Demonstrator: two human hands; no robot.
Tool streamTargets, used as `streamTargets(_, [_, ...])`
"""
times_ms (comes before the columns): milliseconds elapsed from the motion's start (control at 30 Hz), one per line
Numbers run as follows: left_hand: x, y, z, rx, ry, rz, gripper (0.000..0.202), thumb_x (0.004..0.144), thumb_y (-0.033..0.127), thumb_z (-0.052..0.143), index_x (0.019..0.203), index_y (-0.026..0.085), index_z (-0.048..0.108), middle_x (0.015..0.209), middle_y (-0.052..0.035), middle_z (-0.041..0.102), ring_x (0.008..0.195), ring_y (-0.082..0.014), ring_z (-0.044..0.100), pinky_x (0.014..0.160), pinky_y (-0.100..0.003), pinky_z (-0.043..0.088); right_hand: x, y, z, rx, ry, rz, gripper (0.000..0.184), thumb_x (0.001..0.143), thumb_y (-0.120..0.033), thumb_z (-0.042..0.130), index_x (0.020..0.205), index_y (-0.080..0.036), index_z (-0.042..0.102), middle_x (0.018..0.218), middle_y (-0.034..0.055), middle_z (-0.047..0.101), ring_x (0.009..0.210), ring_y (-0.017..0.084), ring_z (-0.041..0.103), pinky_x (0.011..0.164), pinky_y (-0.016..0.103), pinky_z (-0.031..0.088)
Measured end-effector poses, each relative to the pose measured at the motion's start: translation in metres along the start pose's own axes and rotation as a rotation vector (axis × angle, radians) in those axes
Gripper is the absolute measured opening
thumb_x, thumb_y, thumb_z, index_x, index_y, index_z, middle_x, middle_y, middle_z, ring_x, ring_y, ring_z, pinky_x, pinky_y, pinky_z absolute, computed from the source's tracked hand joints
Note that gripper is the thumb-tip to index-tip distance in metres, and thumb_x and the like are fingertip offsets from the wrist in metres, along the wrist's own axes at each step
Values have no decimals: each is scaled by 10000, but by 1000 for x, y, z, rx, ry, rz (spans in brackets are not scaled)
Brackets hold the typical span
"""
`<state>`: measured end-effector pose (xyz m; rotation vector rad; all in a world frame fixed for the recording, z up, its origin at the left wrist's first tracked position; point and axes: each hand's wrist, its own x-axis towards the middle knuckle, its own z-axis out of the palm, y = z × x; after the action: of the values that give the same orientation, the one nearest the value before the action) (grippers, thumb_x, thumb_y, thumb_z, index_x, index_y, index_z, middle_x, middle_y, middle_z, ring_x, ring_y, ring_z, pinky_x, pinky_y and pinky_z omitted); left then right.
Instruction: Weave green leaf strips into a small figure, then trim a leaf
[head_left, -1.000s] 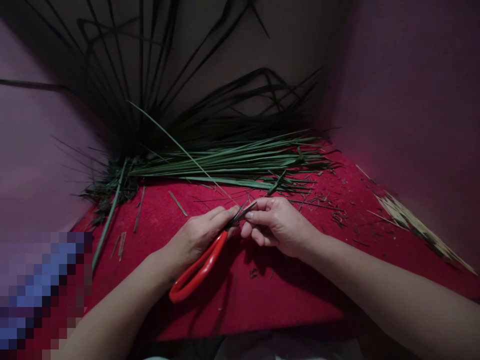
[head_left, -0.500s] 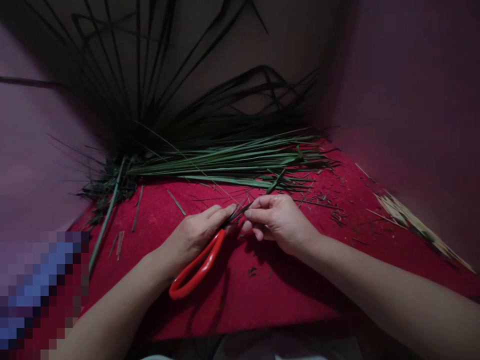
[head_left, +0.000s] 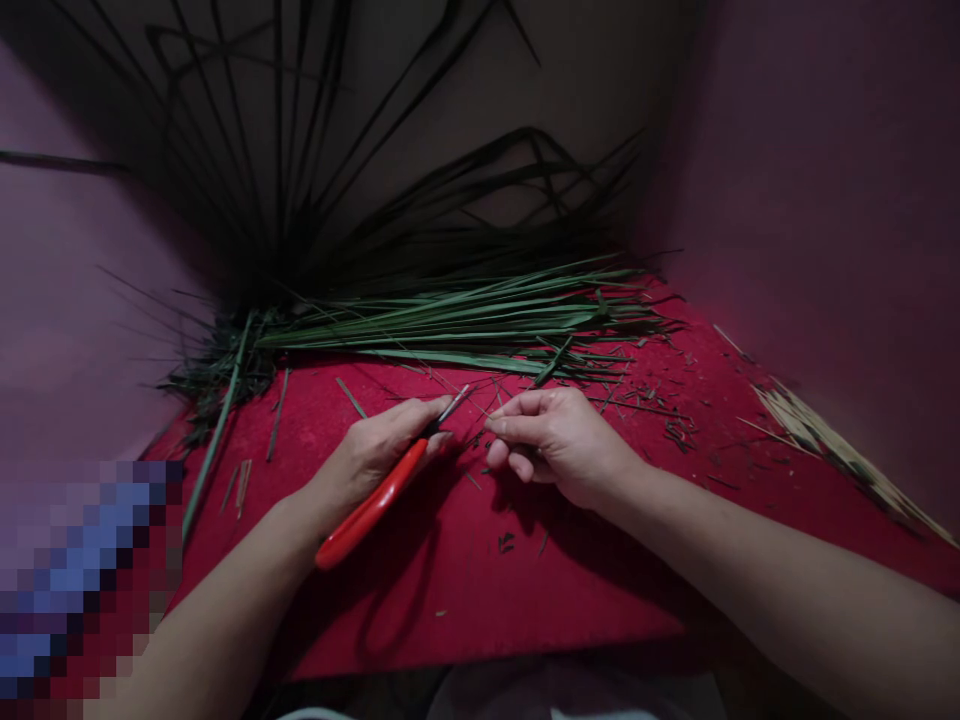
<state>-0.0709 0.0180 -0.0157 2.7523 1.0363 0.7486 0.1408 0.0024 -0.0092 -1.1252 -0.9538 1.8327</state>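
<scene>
Red-handled scissors (head_left: pixel 379 508) are gripped in my left hand (head_left: pixel 382 440), their blades pointing up and to the right. Close by on the right, my right hand (head_left: pixel 555 440) pinches the end of a thin strand (head_left: pixel 480 406) between thumb and fingertips. The strand runs off up and to the left, towards the leaves, and is hard to follow. Both hands hover over a red surface (head_left: pixel 540 610). Beyond them lies a bundle of long green leaves (head_left: pixel 450 320), stretched from left to right.
Dark leaves (head_left: pixel 281 150) fan upward at the back. Tangled dark green scraps (head_left: pixel 217 370) lie at the left, and a pale bundle of thin strips (head_left: pixel 840 450) at the right edge. Small clippings (head_left: pixel 679 430) are scattered about. Pinkish-purple walls (head_left: pixel 840 170) stand on both sides.
The scissors have pulled back to the left with my left hand and turned, apart from my right hand. A small clipping now lies near the front edge. My right hand has hardly moved.
</scene>
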Motion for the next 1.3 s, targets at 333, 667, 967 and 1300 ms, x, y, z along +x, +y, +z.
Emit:
streamTargets(333, [1,7,0,-96,-178,-13,330,922,269,435,1225,160,509,869,-47,629,761,-134,626,662,-194,483,4,4,-2,34,-58,-12,138,725,-165,592,599,-138,542,532,26,649,332,41,433,315,150,211])
streamTargets(667, [-2,0,2,-42,-92,-6,338,920,277,457,1226,144,509,865,-54,640,765,-136,627,675,-209,485,7,7,-5,91,-38,37,109,734,-139,595,630,-128,562,504,27,630,323,38,416,299,142,212])
streamTargets(967, [2,9,-2,-107,-56,-85,233,892,289,505,1045,144,604,848,-46,683,706,-125,635,617,-183,483,6,5,-4,90,-40,33,76,742,-156,607,678,-116,597,526,38,636,328,40,426,308,142,223])
streamTargets(1300, [-1,2,3,-153,-114,-60,236,887,253,526,1101,171,580,934,-50,675,811,-144,644,682,-197,486,7,7,-3,118,-48,14,81,709,-157,607,761,-97,626,509,36,633,294,35,385,292,147,200])
